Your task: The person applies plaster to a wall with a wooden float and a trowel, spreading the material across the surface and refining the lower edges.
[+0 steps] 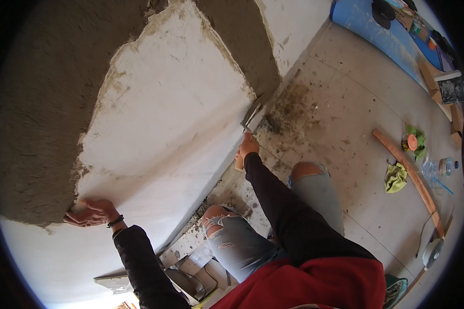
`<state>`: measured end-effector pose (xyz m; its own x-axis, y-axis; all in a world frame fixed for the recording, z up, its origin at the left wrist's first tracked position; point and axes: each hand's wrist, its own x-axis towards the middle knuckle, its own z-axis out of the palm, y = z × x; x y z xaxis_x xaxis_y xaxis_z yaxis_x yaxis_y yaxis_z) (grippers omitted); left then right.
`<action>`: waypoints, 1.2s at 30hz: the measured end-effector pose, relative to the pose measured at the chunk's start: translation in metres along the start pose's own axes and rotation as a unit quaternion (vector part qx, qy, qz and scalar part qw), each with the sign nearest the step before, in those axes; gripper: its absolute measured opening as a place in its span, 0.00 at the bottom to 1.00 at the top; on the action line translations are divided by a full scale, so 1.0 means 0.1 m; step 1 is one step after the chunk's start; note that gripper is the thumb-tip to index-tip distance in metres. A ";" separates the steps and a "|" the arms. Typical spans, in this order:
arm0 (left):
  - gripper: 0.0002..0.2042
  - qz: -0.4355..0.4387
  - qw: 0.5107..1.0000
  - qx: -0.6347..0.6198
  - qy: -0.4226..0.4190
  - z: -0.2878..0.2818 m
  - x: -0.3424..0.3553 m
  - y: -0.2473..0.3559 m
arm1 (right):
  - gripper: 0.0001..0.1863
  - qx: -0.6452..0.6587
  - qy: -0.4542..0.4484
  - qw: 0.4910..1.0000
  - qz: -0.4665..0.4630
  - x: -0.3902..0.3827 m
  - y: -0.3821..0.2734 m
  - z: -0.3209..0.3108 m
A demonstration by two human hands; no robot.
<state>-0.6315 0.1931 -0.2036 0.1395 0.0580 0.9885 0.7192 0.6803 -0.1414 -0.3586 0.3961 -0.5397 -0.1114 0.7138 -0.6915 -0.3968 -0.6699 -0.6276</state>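
With its wooden handle in my right hand (248,145), a trowel (251,114) reaches to the foot of the wall, its blade at the lower end of a strip of wet grey mortar (247,46). My left hand (94,212) rests against the white wall (165,92), fingers stretched out, beside the lower edge of a broad area of dark grey mortar (46,118). It holds nothing. Between the two mortar areas the wall is bare, with rough, crusted mortar edges. My knees are bent close to the wall.
Spilled mortar (288,110) dirties the tiled floor (355,113) by the wall. To the right lie a long wooden strip (412,172), green cloths (396,178), a plastic bottle (438,168) and a tape roll (433,252). A blue mat (376,38) spans the far right. Metal tools (188,282) lie lower left.
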 end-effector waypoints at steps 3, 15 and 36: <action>0.36 0.020 1.000 0.002 0.006 -0.01 0.01 -0.01 | 0.29 0.023 -0.007 0.999 -0.026 -0.16 0.05 0.02; 0.32 0.069 0.997 0.004 0.024 0.00 0.10 0.17 | 0.25 -0.413 0.251 0.863 -0.147 0.58 0.74 -0.99; 0.28 0.136 0.988 0.059 0.052 0.12 0.02 -0.32 | 0.24 -0.603 0.136 0.766 -0.175 1.31 -0.09 -1.83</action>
<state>-0.6619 0.1804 -0.1961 0.3894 0.1797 0.9034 0.5615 0.7312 -0.3874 -0.2029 0.4583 -0.6898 0.0688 0.9341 -0.3504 0.7906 -0.2652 -0.5518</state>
